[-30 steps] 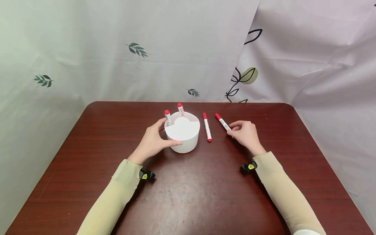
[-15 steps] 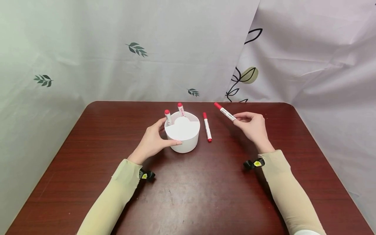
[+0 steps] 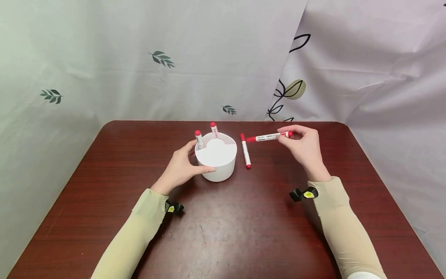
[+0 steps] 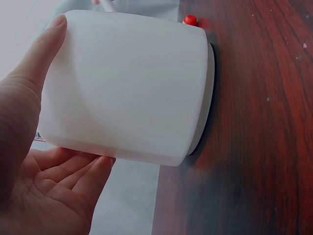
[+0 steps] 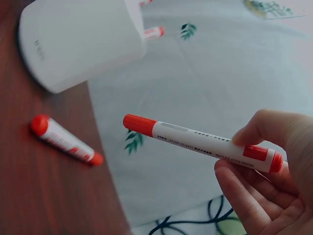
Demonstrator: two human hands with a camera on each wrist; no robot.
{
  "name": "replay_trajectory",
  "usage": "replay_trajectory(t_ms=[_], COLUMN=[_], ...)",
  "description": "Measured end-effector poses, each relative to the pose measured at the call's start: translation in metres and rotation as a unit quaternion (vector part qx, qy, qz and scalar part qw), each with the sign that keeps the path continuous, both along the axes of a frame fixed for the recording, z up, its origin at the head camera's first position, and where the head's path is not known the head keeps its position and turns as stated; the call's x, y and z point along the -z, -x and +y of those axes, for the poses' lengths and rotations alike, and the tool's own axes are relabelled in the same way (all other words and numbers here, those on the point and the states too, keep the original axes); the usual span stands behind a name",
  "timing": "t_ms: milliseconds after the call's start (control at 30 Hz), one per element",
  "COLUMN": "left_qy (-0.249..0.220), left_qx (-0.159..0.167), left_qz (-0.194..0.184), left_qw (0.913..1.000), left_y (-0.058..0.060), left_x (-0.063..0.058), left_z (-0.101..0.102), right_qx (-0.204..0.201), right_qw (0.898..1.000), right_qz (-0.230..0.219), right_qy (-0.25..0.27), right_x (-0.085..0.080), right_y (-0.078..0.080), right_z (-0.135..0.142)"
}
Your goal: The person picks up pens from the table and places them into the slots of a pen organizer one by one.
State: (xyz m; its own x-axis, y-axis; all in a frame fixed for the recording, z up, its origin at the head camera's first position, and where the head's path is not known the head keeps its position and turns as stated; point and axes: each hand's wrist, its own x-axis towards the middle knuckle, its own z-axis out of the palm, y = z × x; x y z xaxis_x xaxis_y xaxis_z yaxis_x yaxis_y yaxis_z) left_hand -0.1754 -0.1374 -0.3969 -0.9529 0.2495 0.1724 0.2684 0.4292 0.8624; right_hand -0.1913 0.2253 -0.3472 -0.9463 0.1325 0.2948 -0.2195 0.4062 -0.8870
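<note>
1. Backdrop cloth [image 3: 209, 58], leaf-printed: hung across upper frame.
2. Brown tbl [image 3: 223, 236]: seen across ctr & lower frame.
3. L hand [image 3: 178, 167], ctr-left: thumb & fingers are clamped round white pot [image 3: 224, 170] at ctr.
4. R hand [image 3: 304, 149], ctr-right: held marker [image 3: 266, 137] is pinched nr one end, off tbl, approx. level.
5. 2 markers in pot [image 3: 214, 131]: stood at rear, red ends up.
6. Loose marker [image 3: 246, 153]: laid betw. pot & R hand.
</note>
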Motion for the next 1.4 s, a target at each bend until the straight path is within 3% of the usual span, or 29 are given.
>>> replay_trajectory(t_ms=[467,800,1100,1400], left_qy=[-0.003,-0.016,-0.012,-0.004], left_qx=[0.003,0.01,0.01,0.009], left_qz=[0.005,0.008,0.006,0.002], left_qw=[1.0,0.9998,0.9999,1.0], left_y=[0.001,0.003,0.002,0.002], left_x=[-0.003,-0.001,-0.001,0.001], left_z=[-0.001,-0.001,-0.001,-0.001], right_qx=[-0.037,-0.068,-0.102,-0.132], right_qw=[0.991,0.984,0.983,0.987], right_qz=[0.082,0.09,0.083,0.057], right_qy=[0.096,0.139,0.125,0.077], right_x=[-0.048,-0.067,-0.074,-0.068], right_y=[-0.006,-0.011,-0.023,-0.026], right_z=[-0.014,-0.023,-0.035,-0.043])
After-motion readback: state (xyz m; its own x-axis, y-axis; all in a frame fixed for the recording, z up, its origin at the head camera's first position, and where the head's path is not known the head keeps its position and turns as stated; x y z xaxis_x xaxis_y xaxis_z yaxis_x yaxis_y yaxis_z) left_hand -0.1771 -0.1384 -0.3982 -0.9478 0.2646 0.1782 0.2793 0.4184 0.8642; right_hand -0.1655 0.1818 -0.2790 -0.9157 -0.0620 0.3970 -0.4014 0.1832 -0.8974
